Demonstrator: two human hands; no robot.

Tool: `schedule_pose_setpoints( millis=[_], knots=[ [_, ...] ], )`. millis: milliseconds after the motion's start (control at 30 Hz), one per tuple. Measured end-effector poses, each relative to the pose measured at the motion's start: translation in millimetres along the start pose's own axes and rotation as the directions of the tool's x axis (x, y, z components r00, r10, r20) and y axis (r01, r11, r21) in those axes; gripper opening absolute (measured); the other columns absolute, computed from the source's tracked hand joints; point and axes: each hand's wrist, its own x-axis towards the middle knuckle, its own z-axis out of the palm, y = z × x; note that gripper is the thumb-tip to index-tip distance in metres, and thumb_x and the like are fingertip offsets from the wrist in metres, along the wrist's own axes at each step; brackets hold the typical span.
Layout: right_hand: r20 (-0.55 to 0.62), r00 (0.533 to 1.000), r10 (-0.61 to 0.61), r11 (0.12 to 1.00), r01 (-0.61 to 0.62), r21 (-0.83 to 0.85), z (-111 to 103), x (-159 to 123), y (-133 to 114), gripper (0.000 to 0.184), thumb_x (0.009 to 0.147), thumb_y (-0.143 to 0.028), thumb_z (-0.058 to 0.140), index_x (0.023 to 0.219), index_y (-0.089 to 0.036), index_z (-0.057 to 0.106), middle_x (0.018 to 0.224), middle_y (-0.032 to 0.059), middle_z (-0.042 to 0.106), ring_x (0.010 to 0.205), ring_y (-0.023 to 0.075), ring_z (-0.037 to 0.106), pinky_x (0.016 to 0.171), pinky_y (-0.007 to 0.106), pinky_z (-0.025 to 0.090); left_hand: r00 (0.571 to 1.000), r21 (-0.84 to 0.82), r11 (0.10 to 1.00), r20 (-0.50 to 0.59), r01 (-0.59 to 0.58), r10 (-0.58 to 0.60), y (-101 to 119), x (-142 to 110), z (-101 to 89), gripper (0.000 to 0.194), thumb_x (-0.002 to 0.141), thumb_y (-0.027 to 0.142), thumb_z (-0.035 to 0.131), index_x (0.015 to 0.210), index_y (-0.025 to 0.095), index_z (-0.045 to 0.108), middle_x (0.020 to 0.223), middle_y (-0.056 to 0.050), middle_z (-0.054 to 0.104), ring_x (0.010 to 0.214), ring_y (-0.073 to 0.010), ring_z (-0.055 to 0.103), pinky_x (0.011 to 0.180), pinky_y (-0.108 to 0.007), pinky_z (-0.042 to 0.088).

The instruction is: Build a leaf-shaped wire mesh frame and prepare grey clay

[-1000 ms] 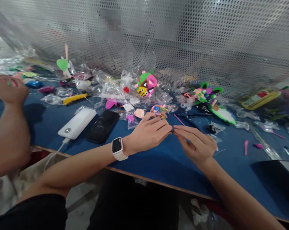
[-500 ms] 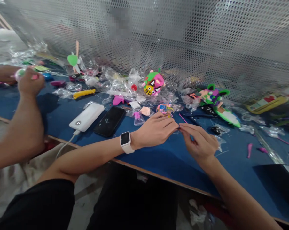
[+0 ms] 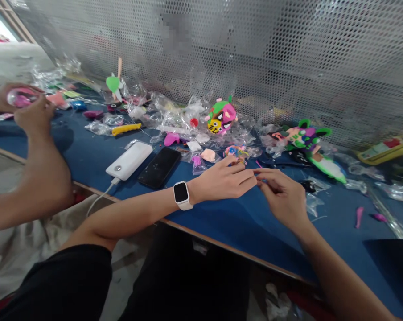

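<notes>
Fingertip to fingertip, my two hands meet above the blue table (image 3: 218, 225). My left hand (image 3: 223, 179), with a white watch (image 3: 181, 194) on its wrist, has its fingers pressed together. Thumb and fingers of my right hand (image 3: 283, 196) pinch at the left fingertips. Whatever lies between them is too small or hidden to name. Just behind the left hand is a multicoloured clay piece (image 3: 235, 151). A peach clay lump (image 3: 208, 155) and a small bag of purple clay (image 3: 197, 163) lie beside it. Farther back stands a round clay figure with a cat face (image 3: 221, 117).
A white power bank (image 3: 129, 160) with a cable and a black phone (image 3: 159, 168) lie left. At far left a co-worker's hands (image 3: 34, 113) hold something pink. Clay animals (image 3: 305, 136) and plastic wrappers line the mesh panel (image 3: 201, 49). Purple clay bits (image 3: 359, 217) lie right.
The view has shifted slightly left. My hands remain joined at the fingertips, the right fingers now a little more curled. The co-worker's hands have moved together around the pink thing.
</notes>
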Motion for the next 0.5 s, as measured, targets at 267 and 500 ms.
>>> schedule_pose_setpoints(
  millis=[267,500],
  knots=[
    [-0.137,0.975,-0.177,0.966,0.146,-0.212,5.2,-9.2,12.1,0.014,0.098,-0.018,0.073,0.110,-0.024,0.079,0.085,0.0001,0.083,0.043,0.0082,0.050,0.049,0.025,0.048,0.994,-0.038,0.996,0.072,0.082,-0.079,2.4,-3.3,10.9,0.020,0.112,0.012,0.054,0.105,0.015,0.072,0.098,-0.005,0.077,0.093,-0.0188,0.072,0.086,-0.037,0.044],
    [-0.168,0.959,-0.228,0.935,0.168,-0.311,10.2,-13.7,4.0,0.020,0.100,-0.015,0.071,0.118,-0.024,0.073,0.089,-0.0012,0.084,0.043,0.0083,0.053,0.047,0.023,0.045,0.995,-0.020,0.996,0.045,0.086,-0.085,4.7,-5.6,9.1,0.018,0.111,0.012,0.055,0.105,0.014,0.072,0.095,-0.004,0.076,0.090,-0.0186,0.072,0.086,-0.037,0.044]
  ],
)
